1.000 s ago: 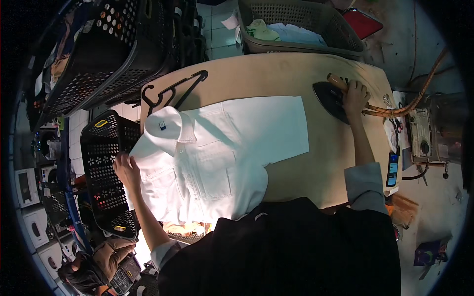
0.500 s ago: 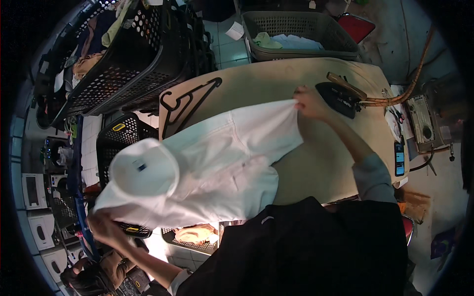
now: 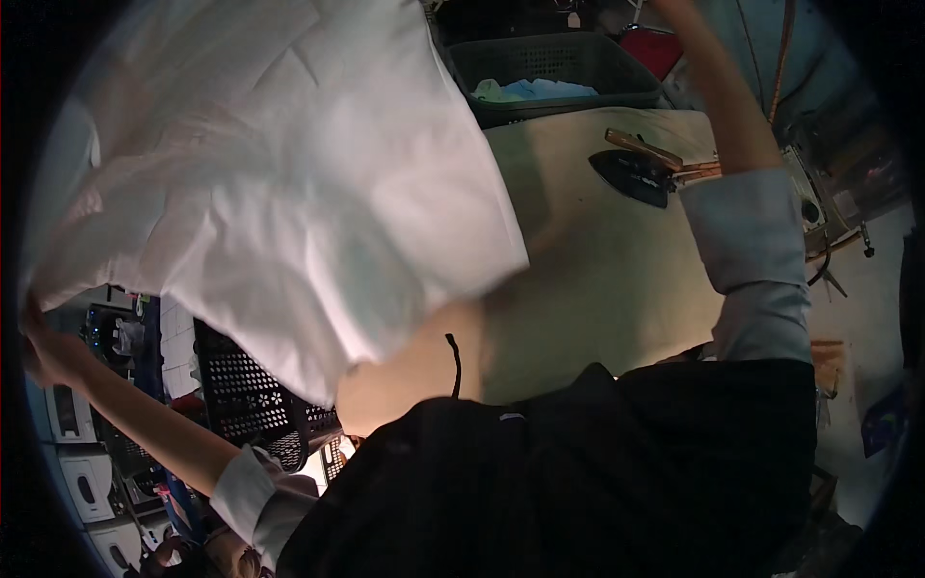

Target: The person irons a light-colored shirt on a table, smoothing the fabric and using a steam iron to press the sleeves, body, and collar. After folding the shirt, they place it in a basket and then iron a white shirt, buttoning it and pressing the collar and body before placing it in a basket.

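A large white collared shirt (image 3: 318, 164) is spread in the air over the left half of the padded ironing table (image 3: 607, 270), its lower edge billowing and blurred. My left hand (image 3: 48, 352) is closed on the shirt's edge at the far left. My right forearm (image 3: 727, 106) reaches up past the iron, and the hand itself is cut off by the top of the picture. On the table's right side lies a dark iron (image 3: 631, 178) with a wooden handle and a cord.
Beyond the table stands a grey laundry basket (image 3: 617, 72) with light-coloured clothes in it. A black perforated basket (image 3: 246, 390) is by the table's left side. White front-loading machines (image 3: 87, 482) line the lower left. A metal box (image 3: 809, 193) with a hose is at the right.
The shirt has been lifted off the table and swung up and left, covering the hanger and black baskets. My left hand rose leftward; my right hand went up out of the picture.
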`<state>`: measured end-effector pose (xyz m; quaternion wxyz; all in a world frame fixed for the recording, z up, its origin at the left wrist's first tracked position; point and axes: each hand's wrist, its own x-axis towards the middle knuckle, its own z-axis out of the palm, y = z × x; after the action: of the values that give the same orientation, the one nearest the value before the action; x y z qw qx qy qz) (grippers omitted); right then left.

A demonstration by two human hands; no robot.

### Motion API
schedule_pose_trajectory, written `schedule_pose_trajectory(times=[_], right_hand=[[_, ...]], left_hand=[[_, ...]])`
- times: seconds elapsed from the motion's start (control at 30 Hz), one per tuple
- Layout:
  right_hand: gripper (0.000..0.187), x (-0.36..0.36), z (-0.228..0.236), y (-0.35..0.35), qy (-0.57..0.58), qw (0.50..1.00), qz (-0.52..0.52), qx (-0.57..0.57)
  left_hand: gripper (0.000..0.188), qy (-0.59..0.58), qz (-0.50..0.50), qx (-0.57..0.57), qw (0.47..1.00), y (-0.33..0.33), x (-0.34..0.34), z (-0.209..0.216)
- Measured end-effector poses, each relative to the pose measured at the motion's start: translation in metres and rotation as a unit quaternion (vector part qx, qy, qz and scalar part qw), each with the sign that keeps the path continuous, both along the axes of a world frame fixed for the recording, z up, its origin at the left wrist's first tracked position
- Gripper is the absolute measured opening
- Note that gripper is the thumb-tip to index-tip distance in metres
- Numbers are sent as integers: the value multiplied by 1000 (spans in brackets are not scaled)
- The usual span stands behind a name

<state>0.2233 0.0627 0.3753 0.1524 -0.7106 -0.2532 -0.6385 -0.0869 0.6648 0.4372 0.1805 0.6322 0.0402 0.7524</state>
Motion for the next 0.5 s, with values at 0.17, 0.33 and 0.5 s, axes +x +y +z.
schedule_pose_trajectory(times=[0.17, 0.33, 0.5], right_hand=[[17, -27, -127, -49, 65, 965, 12, -255], [29, -138, -307, -83, 270, 852, 74, -441], [27, -189, -394, -93, 480, 727, 181, -456]], left_hand=[[23, 124, 44, 19, 991, -42, -72, -133], [20, 205, -42, -283, 936, -100, -76, -328], [19, 212, -32, -569, 794, -123, -120, -443]])
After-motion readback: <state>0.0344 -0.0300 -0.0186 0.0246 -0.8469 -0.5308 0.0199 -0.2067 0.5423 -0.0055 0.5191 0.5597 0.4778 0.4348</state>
